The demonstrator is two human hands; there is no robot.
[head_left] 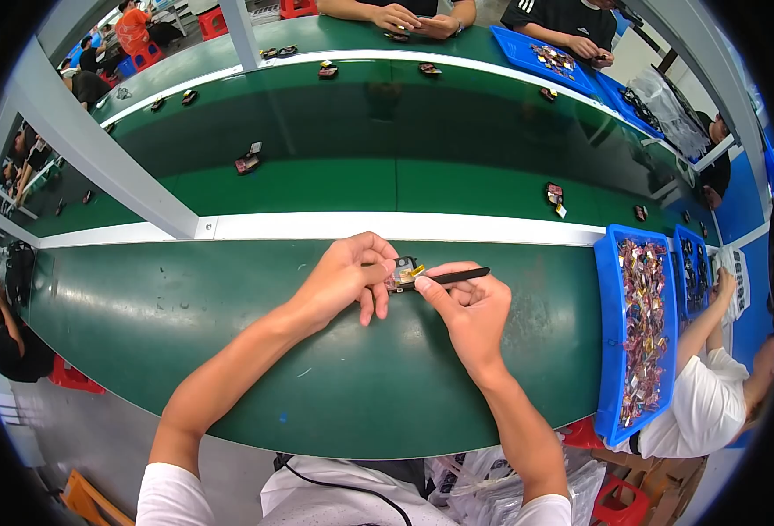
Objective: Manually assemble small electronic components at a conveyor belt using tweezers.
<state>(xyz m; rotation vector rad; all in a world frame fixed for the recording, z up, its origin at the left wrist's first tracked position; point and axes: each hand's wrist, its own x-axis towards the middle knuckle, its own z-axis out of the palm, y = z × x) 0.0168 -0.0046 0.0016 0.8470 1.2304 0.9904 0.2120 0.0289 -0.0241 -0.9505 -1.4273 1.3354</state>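
Over the green worktop (273,386), my left hand (349,273) grips a small black electronic device (405,267) between thumb and fingers. A silvery part and a bit of yellow show on the device's face. My right hand (481,317) is closed around a slim black stick-like tool (460,275), held like a pen. The tool's near end meets the device by the yellow piece; my fingers partly cover that spot, so its tip does not show clearly.
A blue bin (609,333) heaped with small wired parts stands to my right, with a smaller blue bin (692,272) beyond it. Past the white rail (387,228) runs a green conveyor belt (317,184) carrying scattered devices. Co-workers sit across and at the right.
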